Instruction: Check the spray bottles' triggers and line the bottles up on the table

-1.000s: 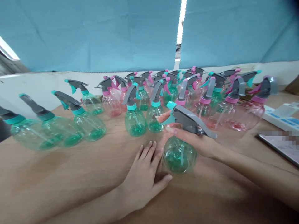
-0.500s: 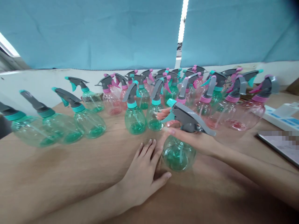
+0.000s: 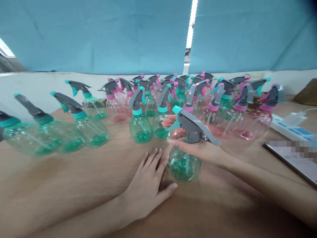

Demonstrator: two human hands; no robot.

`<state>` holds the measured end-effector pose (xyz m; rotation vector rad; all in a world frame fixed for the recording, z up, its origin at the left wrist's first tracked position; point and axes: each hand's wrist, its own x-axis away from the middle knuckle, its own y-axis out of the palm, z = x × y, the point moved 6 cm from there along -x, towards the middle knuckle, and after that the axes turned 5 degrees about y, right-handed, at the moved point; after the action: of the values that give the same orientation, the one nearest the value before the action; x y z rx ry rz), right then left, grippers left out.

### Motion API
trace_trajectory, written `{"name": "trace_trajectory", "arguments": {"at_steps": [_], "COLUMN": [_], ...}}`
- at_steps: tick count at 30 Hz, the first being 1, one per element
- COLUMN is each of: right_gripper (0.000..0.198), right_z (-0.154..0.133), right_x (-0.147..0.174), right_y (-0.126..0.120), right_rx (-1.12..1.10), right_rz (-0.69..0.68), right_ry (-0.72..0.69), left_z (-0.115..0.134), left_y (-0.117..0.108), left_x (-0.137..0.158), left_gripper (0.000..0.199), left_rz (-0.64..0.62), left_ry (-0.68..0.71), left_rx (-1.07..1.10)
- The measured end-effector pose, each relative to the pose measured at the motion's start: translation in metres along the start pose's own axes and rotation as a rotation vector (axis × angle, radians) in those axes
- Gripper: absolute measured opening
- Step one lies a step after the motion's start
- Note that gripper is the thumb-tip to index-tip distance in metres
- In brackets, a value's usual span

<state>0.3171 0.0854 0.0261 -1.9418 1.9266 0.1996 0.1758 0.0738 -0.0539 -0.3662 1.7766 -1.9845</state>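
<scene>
My right hand (image 3: 205,152) grips a green spray bottle (image 3: 185,167) around its neck, just under the grey trigger head with its turquoise nozzle. The bottle is roughly upright, and its base seems to rest on the table, though I cannot tell for sure. Some of the right fingers stretch out past the turquoise trigger. To the left of this bottle, my left hand (image 3: 151,183) lies flat on the wooden table (image 3: 81,188), fingers spread and holding nothing. Just beyond the hands stand two more green spray bottles (image 3: 140,129), side by side.
Three green spray bottles (image 3: 91,132) stand at the left. Pink and green ones (image 3: 116,109) crowd the back, and several pink-collared bottles (image 3: 260,119) fill the right. A white power strip (image 3: 292,127) and a flat device like a phone or tablet (image 3: 292,158) lie at the right edge.
The whole scene has shifted slightly left in view as the camera turned a little right. Both hands keep their poses, the right one still around the spray bottle.
</scene>
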Motion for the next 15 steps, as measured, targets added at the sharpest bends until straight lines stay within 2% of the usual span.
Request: {"name": "trace_trajectory", "arguments": {"at_steps": [4, 10, 15], "right_gripper": [0.051, 0.046, 0.029], "right_z": [0.0015, 0.0002, -0.0025], "right_x": [0.0007, 0.0013, 0.0016], "right_y": [-0.0012, -0.0022, -0.0023], "right_rx": [0.056, 0.165, 0.228], "right_rz": [-0.010, 0.016, 0.042], "right_ry": [-0.055, -0.033, -0.054], "left_z": [-0.0002, -0.0001, 0.0012], "left_y": [-0.0002, -0.0008, -0.0003], "left_x": [-0.0005, 0.0000, -0.0003], "left_gripper": [0.068, 0.067, 0.066], "left_rz": [0.008, 0.007, -0.019], "left_ry": [-0.003, -0.005, 0.002], "left_rx": [0.011, 0.008, 0.002]}}
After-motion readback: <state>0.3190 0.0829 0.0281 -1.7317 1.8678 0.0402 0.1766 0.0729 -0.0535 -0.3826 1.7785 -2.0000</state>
